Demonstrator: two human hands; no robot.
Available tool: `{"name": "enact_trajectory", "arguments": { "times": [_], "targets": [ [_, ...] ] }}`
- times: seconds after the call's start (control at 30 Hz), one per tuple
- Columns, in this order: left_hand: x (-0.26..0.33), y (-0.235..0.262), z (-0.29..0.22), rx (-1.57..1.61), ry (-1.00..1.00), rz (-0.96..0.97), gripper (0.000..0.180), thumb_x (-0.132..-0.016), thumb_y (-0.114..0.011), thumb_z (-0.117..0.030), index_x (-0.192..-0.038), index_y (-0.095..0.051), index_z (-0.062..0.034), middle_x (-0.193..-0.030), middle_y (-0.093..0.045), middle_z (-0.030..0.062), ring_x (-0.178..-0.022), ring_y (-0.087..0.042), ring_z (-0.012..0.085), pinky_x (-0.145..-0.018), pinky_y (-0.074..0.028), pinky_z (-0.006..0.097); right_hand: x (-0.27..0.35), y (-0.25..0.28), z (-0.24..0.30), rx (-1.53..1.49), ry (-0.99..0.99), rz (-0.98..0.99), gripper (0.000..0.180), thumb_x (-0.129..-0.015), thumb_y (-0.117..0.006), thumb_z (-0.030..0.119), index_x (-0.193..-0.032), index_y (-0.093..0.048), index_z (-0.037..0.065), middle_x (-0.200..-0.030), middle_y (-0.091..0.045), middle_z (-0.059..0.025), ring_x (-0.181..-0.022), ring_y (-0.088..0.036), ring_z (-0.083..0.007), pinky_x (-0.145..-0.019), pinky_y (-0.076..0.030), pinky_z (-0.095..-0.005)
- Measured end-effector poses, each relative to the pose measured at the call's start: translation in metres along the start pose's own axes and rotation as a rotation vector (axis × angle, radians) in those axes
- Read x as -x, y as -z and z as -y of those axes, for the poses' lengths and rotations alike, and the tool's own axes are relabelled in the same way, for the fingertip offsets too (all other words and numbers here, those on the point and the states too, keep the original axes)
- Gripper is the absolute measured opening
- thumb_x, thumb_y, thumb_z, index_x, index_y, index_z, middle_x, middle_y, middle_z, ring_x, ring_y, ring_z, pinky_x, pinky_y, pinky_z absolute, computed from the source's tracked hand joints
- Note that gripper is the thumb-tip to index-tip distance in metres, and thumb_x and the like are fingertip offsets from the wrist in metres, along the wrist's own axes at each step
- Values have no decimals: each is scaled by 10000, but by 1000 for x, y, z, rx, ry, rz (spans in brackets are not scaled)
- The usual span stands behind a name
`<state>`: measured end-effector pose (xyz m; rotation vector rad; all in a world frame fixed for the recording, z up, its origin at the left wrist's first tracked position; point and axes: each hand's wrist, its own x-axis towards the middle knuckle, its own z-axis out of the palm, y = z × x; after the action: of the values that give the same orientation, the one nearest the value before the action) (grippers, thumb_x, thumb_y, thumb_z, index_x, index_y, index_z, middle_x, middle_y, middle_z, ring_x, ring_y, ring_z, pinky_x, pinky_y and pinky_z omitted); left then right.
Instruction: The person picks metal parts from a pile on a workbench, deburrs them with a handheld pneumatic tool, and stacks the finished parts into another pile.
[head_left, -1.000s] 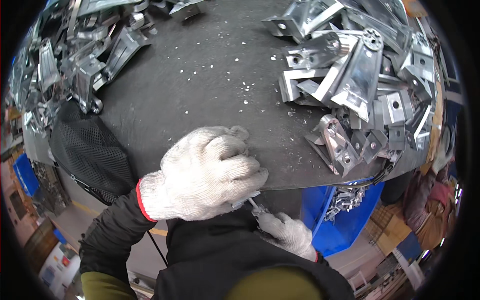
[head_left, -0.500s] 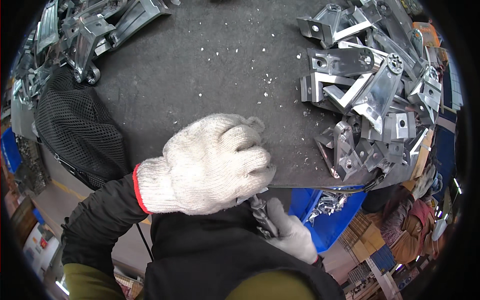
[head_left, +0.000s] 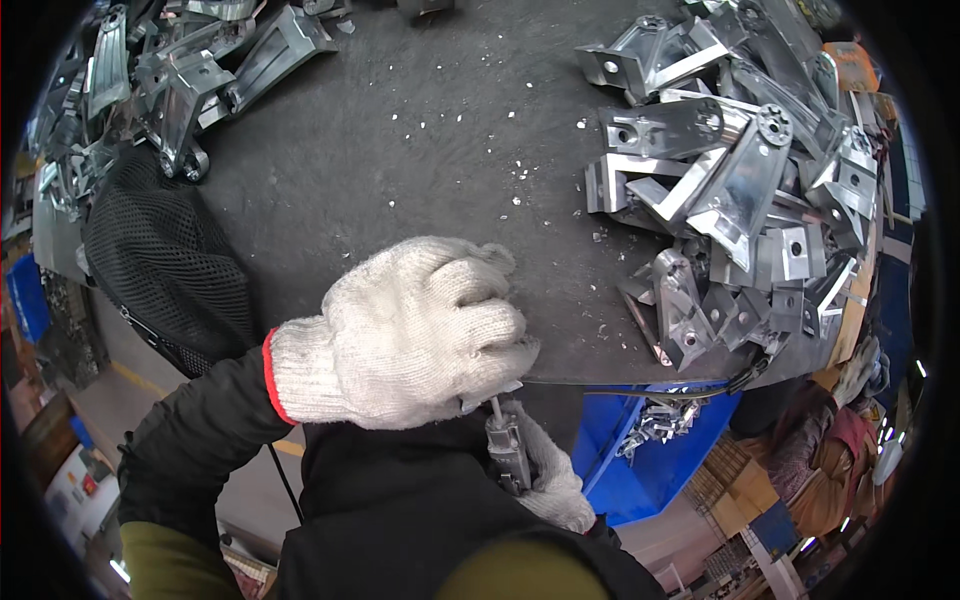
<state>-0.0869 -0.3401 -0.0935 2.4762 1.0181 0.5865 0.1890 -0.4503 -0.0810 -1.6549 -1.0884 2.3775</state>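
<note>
My left hand (head_left: pixel 425 335), in a white knit glove with a red cuff, is closed at the table's front edge. Its fingers curl over a metal part, of which only a shiny sliver (head_left: pixel 510 387) shows under them; the remainder is hidden. Just below, nearer my body, my right hand (head_left: pixel 552 478), also gloved, is wrapped round a grey hand tool (head_left: pixel 508 452) with a thin metal shaft. The shaft points up toward the underside of my left hand. Whether its tip touches the metal part cannot be seen.
Silver metal brackets (head_left: pixel 745 190) lie heaped on the dark table (head_left: pixel 400 180) at the right, with another heap of brackets (head_left: pixel 180 100) at the far left. A black mesh bag (head_left: pixel 165 260) hangs over the left edge. Under the right edge, a blue bin (head_left: pixel 655 475) holds metal scraps (head_left: pixel 665 420).
My right hand and the tool have shifted left and slightly down, and the tool now stands more upright. The left hand stays closed in nearly the same place. The view has shifted slightly.
</note>
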Motion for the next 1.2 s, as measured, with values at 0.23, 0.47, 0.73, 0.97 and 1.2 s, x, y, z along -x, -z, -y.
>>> {"name": "enact_trajectory", "arguments": {
  "times": [0.23, 0.47, 0.73, 0.97, 1.2],
  "targets": [
    [5, 2, -1, -23, -22, 75, 613, -591, -855, -446, -1172, -767, -271, -1133, -650, -76, -1215, -610, 260, -1009, -560, 450, 1, 14, 11, 417, 222, -23, 936, -854, -877, 216, -1629, -386, 29, -1379, -662, -227, -1199, -701, -349, -978, -574, -396],
    [-4, 5, 0, 42, -71, 71, 589, -569, -880, -358, -1141, -777, -263, -1143, -643, -58, -1181, -623, 256, -1053, -528, 487, 23, -20, 52, 1274, 156, -437, 766, -912, -759, 306, -1613, -451, 312, -755, -662, -113, -536, -686, -340, -471, -541, -498],
    [-14, 27, -12, 28, 24, 143, 664, -509, -896, -195, -1158, -765, -141, -1215, -684, 55, -1193, -625, 341, -1088, -481, 530, 52, 12, 25, 881, 325, -289, 726, -961, -733, 401, -1622, -439, 340, -795, -629, -118, -574, -682, -342, -490, -544, -480],
    [-2, 26, -32, 1054, 245, -192, 758, -529, -1018, -251, -1188, -749, 9, -1253, -715, 256, -1173, -691, 378, -1048, -533, 530, 76, 20, -3, 830, 365, -550, 721, -874, -812, 414, -1535, -546, 305, -852, -640, -95, -632, -694, -332, -547, -555, -463],
    [21, 29, -42, 1043, 371, -47, 614, -1090, -424, -578, -1469, -551, -112, -1485, -567, 218, -1310, -579, 482, -1182, -413, 665, 60, 24, -11, 810, 470, -531, 744, -871, -815, 363, -1554, -522, 328, -864, -640, -84, -607, -685, -328, -531, -548, -455]
  ]
}}
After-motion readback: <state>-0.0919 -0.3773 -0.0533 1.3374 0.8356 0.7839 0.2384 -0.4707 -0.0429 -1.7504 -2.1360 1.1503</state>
